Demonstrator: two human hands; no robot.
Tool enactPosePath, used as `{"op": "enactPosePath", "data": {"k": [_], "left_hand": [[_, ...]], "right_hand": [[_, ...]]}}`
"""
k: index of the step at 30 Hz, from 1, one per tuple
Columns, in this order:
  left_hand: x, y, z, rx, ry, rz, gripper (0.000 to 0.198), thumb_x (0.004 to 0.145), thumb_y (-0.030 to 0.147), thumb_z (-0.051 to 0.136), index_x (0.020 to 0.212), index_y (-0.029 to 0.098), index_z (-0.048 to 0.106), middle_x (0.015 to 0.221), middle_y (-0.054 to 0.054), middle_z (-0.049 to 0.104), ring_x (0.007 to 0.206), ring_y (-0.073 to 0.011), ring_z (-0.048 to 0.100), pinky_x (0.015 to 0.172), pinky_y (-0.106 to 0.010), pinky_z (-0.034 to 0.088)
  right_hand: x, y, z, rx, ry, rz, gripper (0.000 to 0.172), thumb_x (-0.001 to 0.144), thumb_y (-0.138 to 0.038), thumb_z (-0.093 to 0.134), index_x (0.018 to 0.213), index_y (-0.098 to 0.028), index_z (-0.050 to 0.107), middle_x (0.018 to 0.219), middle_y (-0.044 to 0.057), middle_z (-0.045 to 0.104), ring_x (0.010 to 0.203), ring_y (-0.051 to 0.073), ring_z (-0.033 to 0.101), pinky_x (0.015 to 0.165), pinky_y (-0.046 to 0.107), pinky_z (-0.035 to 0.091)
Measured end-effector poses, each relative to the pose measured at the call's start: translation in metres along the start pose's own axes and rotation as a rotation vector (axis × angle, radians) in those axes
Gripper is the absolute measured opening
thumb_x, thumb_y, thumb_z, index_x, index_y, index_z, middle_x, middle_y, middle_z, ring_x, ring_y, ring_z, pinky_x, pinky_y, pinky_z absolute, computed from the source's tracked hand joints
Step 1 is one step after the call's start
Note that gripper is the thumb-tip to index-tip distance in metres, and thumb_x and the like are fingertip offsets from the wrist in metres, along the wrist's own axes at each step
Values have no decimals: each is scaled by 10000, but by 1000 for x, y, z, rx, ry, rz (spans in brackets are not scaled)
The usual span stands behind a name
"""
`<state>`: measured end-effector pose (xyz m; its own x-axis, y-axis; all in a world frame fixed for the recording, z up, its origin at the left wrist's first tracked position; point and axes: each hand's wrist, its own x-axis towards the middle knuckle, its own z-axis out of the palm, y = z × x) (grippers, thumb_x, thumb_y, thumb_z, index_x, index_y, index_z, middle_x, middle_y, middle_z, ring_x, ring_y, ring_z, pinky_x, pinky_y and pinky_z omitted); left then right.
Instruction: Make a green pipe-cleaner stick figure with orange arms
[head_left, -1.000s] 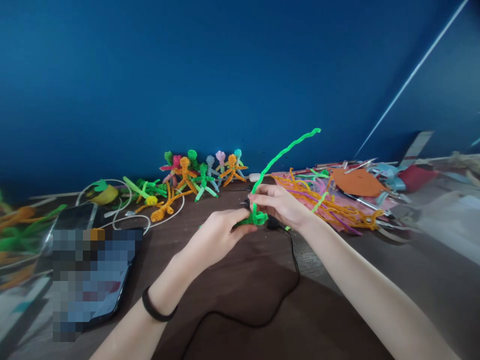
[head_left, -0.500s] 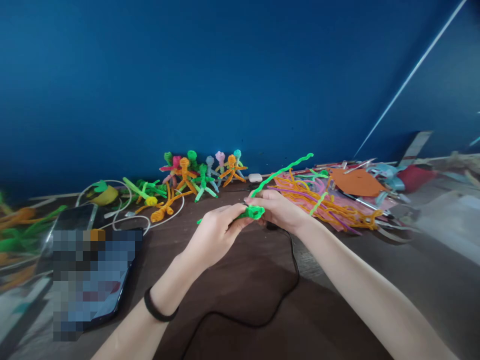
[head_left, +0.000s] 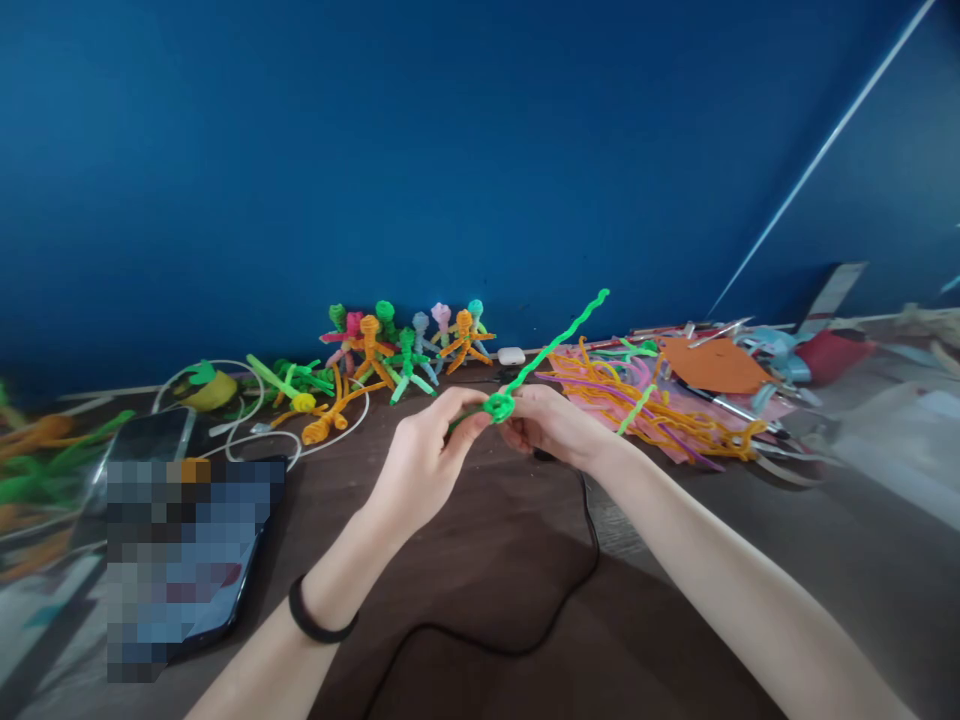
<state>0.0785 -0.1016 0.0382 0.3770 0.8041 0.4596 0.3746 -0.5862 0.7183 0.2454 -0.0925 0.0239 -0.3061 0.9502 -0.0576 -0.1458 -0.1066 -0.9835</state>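
Both hands meet over the dark table, pinching a bright green pipe cleaner (head_left: 556,338). My left hand (head_left: 424,457) grips its lower part, thumb and fingers closed near a small coiled loop (head_left: 498,405). My right hand (head_left: 553,424) pinches the same coil from the right. The free wavy end of the pipe cleaner rises up and to the right, over a heap of orange and pink pipe cleaners (head_left: 649,404). A black band sits on my left wrist.
A row of small pipe-cleaner figures (head_left: 405,347) stands against the blue wall. A phone (head_left: 180,545) and white cables lie at the left. A black cable (head_left: 540,620) runs under my arms. Orange paper (head_left: 712,363), scissors and scraps clutter the right.
The pipe cleaner's free end swung down from high up, then rose a little. Both hands lifted slightly and moved the coil up between the fingertips.
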Motion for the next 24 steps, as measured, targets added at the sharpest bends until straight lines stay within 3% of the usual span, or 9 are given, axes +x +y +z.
{"op": "enactPosePath", "data": {"k": [5, 11, 16, 18, 20, 22, 24], "left_hand": [[3, -2, 1, -395, 82, -148, 157, 803, 325, 514, 784, 180, 572, 477, 46, 392, 449, -84, 332, 441, -209, 254], [8, -7, 3, -774, 108, -383, 190, 791, 288, 524, 647, 173, 478, 433, 60, 331, 431, -74, 286, 428, -197, 235], [10, -13, 1, -954, 89, -490, 249, 790, 230, 518, 576, 166, 409, 431, 61, 316, 407, -55, 261, 414, -176, 239], [10, -15, 1, -980, 101, -499, 269, 802, 214, 499, 558, 163, 397, 425, 57, 315, 403, -52, 262, 412, -173, 242], [11, -16, 1, -1008, 124, -503, 273, 810, 186, 479, 551, 161, 397, 418, 55, 312, 399, -52, 260, 412, -173, 248], [12, -17, 1, -1046, 151, -510, 273, 815, 159, 462, 548, 159, 401, 413, 56, 307, 392, -51, 249, 415, -175, 256], [13, -15, 0, -1075, 177, -542, 283, 824, 150, 442, 545, 159, 399, 405, 56, 303, 385, -50, 242, 409, -175, 252]], "right_hand": [[0, 3, 1, -17, -35, 4, 321, 704, -385, 611, 541, -151, 463, 401, -40, 477, 341, 59, 409, 366, 192, 266], [-4, -1, 0, -108, -74, -84, 354, 778, -393, 544, 539, -141, 478, 430, -35, 475, 384, 49, 417, 411, 183, 295], [-5, -6, -11, -446, -111, -5, 334, 783, -451, 512, 653, -146, 557, 504, -18, 521, 450, 78, 483, 465, 198, 371], [-4, -5, -19, -776, 15, 62, 297, 791, -436, 496, 713, -160, 576, 564, -3, 561, 509, 103, 536, 519, 214, 411], [-1, -2, -26, -1137, 298, 169, 292, 814, -415, 451, 753, -165, 589, 680, 43, 620, 641, 153, 605, 607, 251, 439], [3, 5, -31, -1280, 475, 240, 290, 823, -374, 433, 848, -134, 594, 858, 138, 639, 850, 256, 618, 708, 337, 438], [7, 13, -34, -1402, 571, 345, 332, 827, -390, 413, 925, -116, 573, 953, 190, 627, 948, 318, 592, 752, 396, 426]]}}
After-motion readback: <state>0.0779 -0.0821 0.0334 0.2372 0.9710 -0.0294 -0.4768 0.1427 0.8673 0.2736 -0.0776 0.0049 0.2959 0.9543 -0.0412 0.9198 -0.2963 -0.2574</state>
